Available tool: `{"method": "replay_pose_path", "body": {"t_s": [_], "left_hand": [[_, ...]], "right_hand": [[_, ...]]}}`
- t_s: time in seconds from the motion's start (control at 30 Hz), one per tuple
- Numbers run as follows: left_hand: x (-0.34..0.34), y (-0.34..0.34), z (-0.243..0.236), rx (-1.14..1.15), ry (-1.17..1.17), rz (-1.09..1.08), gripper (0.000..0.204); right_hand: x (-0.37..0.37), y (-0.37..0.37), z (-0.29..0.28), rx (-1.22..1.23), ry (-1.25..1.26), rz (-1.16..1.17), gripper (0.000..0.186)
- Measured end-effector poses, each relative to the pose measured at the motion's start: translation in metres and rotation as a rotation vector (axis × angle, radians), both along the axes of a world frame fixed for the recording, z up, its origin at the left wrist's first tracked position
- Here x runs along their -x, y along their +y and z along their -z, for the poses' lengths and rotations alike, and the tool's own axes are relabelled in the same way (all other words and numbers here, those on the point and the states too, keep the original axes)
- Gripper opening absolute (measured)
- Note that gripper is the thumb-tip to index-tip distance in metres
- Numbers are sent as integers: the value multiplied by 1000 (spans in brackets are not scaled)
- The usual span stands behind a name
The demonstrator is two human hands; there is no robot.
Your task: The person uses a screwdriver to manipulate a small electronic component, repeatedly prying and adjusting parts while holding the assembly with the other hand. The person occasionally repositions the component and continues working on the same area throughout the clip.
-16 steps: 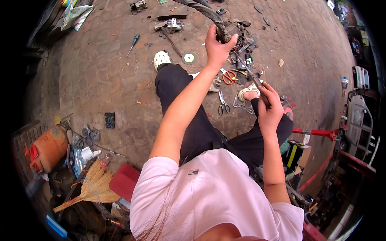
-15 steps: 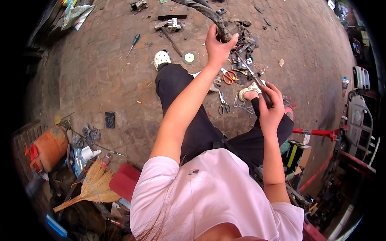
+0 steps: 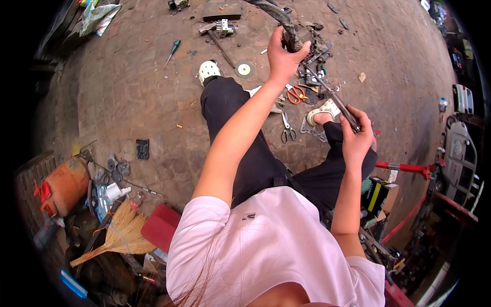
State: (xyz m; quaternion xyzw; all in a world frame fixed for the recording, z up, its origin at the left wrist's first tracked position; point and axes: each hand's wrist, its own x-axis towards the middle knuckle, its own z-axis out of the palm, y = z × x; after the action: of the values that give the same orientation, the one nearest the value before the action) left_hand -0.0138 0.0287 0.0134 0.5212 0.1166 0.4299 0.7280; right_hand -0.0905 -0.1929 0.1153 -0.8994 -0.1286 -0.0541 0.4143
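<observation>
Near the top, my left hand [image 3: 284, 64] grips the lower end of a thick, dirty, dark curved part [image 3: 287, 28], which extends out of view. My right hand [image 3: 357, 138] is closed on the handle of a long metal rod tool [image 3: 330, 91] angled up toward that part; its far tip is hard to make out among clutter. Beneath them on the brick floor lie orange-handled scissors [image 3: 295, 94], dark-handled scissors [image 3: 288, 128], a pile of grimy small parts [image 3: 314, 75] and a round disc [image 3: 244, 69].
A hammer [image 3: 221, 47] and screwdriver [image 3: 172, 51] lie beyond my outstretched legs. At left are an orange gas cylinder [image 3: 64, 187], a straw broom [image 3: 120, 233] and a red seat [image 3: 159, 227]. At right are a red metal bar [image 3: 409, 168], a box [image 3: 373, 199] and a grey van [image 3: 455, 163].
The view has shifted slightly. My right hand has moved a little to the right with the rod, and my left hand slightly up and right with the dark part.
</observation>
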Motion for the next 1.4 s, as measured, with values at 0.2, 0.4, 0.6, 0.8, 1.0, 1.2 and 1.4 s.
{"method": "replay_pose_path", "body": {"t_s": [0.2,0.4,0.6,0.8,1.0,1.2,1.4], "left_hand": [[-2,-2,7,-36,22,-8,50],[-3,1,10,-72,68,-15,51],[-4,3,10,-65,66,-35,51],[-4,1,7,-49,39,-16,51],[-6,5,14,-105,74,-61,53],[-7,3,15,-122,76,-64,53],[-5,5,12,-97,77,-71,53]], "right_hand": [[-1,14,2,-333,109,110,24],[-7,7,4,-421,333,88,34],[-13,1,-6,-491,496,206,21],[-14,7,-11,-593,522,194,26],[-16,-1,-7,-637,703,53,34],[-24,-9,1,-828,743,155,34],[-14,-6,14,-725,617,131,27]]}}
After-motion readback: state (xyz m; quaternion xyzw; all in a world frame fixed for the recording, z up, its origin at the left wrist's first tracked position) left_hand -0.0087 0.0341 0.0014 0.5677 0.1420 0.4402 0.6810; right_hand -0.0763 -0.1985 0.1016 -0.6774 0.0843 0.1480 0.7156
